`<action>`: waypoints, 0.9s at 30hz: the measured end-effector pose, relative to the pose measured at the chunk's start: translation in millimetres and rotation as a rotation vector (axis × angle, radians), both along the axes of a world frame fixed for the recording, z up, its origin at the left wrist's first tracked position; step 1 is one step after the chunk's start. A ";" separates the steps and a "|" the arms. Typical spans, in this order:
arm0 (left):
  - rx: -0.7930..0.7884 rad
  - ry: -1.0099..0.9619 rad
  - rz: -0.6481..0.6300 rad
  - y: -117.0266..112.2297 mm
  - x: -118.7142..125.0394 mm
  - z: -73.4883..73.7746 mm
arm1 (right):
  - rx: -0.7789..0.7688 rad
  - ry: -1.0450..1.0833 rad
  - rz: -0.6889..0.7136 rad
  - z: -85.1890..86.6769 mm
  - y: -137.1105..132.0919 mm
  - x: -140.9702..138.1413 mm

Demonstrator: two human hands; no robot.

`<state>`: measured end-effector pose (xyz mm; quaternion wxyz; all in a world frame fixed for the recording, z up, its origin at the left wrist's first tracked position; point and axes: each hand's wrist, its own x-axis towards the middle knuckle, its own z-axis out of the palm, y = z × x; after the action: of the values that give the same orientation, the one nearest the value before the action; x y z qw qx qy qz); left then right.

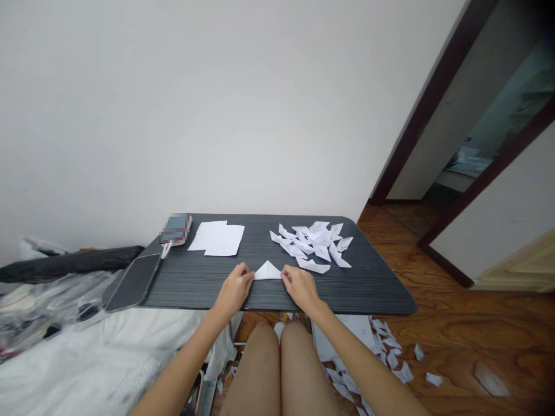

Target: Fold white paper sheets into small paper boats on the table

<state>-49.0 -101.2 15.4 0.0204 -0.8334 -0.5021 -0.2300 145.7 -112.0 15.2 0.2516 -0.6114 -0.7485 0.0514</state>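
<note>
Between my hands a small white folded paper boat [267,271] stands near the front of the dark table [182,289], its peak pointing away from me. My left hand [238,283] pinches its left end with curled fingers. At the right end, my right hand [299,282] grips the other tip. A loose heap of folded paper boats [318,240] lies just beyond my right hand. Farther left are white paper sheets [224,240], flat and overlapping.
A phone [134,281] rests at the table's left edge, near a blurred-out packet [176,229] with a white cable. Plastic-wrapped goods [78,352] crowd the left. More folded papers [392,352] lie on the wooden floor at right. A white wall stands behind the table.
</note>
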 end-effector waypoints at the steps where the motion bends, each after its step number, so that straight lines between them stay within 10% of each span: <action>1: -0.003 0.073 -0.043 -2.0 -2.0 2.0 | 0.016 -0.070 0.019 1.3 -3.6 1.3; 13: -0.034 0.461 -0.158 -5.1 2.3 26.3 | 0.055 -0.309 0.155 15.4 -26.8 9.1; 23: -0.156 0.387 -0.050 15.1 30.6 29.6 | 0.046 0.325 -0.028 -0.4 -7.7 7.1; 27: -0.135 0.384 -0.060 16.5 24.4 24.7 | -0.175 0.550 -0.036 -1.6 7.2 -7.9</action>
<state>-24.5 -84.7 40.1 0.0529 -0.8759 -0.4784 -0.0330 137.8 -104.7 13.5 0.3924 -0.6069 -0.6339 0.2754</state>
